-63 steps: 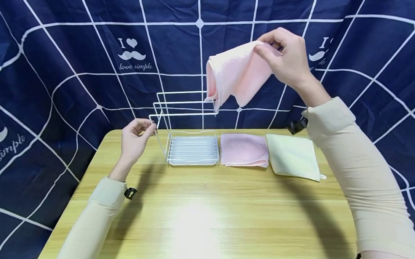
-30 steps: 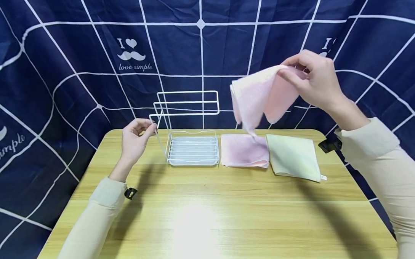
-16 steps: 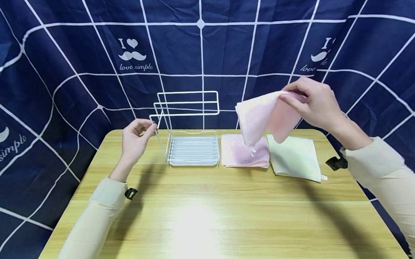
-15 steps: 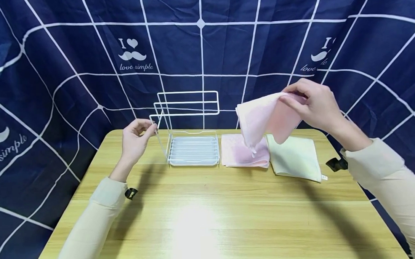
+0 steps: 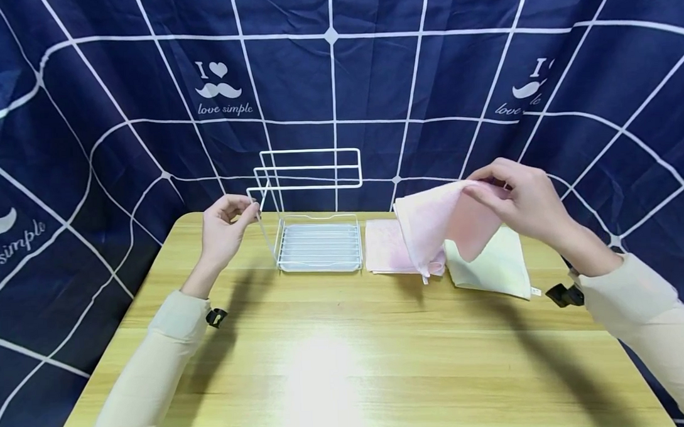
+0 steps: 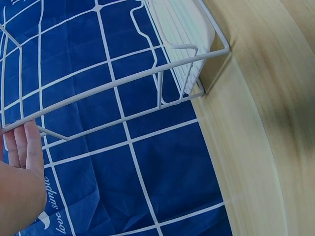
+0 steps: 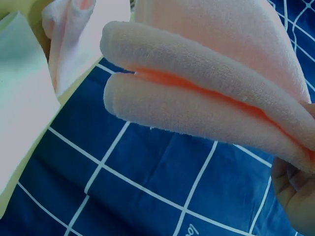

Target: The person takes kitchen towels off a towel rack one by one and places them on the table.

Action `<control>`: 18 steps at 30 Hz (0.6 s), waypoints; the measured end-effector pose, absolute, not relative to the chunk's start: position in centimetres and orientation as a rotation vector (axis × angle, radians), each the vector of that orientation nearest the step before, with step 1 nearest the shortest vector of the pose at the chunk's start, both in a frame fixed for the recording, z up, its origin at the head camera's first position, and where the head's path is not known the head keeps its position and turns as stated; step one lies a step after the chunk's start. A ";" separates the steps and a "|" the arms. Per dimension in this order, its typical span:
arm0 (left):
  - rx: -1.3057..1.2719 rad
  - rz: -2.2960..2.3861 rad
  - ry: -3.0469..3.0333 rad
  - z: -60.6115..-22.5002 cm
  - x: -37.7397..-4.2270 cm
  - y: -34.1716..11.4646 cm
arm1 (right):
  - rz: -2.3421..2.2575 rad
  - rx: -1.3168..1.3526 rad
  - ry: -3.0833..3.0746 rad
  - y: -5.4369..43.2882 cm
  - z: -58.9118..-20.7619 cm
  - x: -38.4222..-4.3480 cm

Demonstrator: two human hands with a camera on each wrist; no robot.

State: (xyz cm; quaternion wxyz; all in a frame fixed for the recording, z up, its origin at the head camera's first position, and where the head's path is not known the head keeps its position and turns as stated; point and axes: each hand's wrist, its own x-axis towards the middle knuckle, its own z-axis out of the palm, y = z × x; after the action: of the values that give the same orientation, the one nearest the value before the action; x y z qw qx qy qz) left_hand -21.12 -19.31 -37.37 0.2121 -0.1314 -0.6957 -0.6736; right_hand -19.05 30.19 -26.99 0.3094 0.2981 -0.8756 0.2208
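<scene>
My left hand (image 5: 220,230) pinches the near upright of a white wire rack (image 5: 304,188), whose base holds a pale tray (image 5: 319,247). In the left wrist view, the fingers of that hand (image 6: 22,167) lie against the rack's wire (image 6: 113,84). My right hand (image 5: 525,197) pinches a folded pink towel (image 5: 432,216) by its upper edge, and the cloth hangs down in the air. Beneath it lie a second pink towel (image 5: 384,246), partly hidden, and a pale yellow towel (image 5: 491,268). The right wrist view shows the held towel (image 7: 197,59) doubled over in thick layers.
The rack stands at the back of a wooden table (image 5: 256,361), left of the lying towels. A navy curtain (image 5: 382,67) with white lines hangs behind the table and along both sides.
My right hand has carried the pink towel away from the rack's top, to the right and then down over the lying towels. My left hand stays on the rack.
</scene>
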 end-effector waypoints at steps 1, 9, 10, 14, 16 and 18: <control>-0.367 -1.872 -1.932 -37.4 -21.1 -19.3 | 0.581 0.794 -2.311 30.2 -27.1 -18.8; -0.366 -1.887 -1.911 -37.3 -21.1 -19.3 | 0.560 0.872 -2.319 29.8 -28.0 -17.0; -0.367 -1.889 -1.909 -37.3 -21.1 -19.3 | 0.565 0.879 -2.319 29.7 -28.1 -16.7; -0.372 -1.899 -1.905 -37.4 -21.1 -19.2 | 0.589 0.918 -2.303 29.4 -28.7 -15.8; -0.372 -1.897 -1.907 -37.4 -21.2 -19.2 | 0.607 0.937 -2.298 29.2 -29.1 -15.3; -0.369 -1.894 -1.909 -37.5 -21.2 -19.3 | 0.622 0.957 -2.291 29.0 -29.5 -14.8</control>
State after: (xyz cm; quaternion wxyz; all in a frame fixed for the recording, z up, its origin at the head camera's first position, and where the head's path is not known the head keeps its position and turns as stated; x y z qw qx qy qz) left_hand -21.19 -19.26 -37.50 0.2121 -0.1328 -0.6874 -0.6818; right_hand -14.77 29.04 -29.46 0.2870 0.3581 -0.8574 0.2327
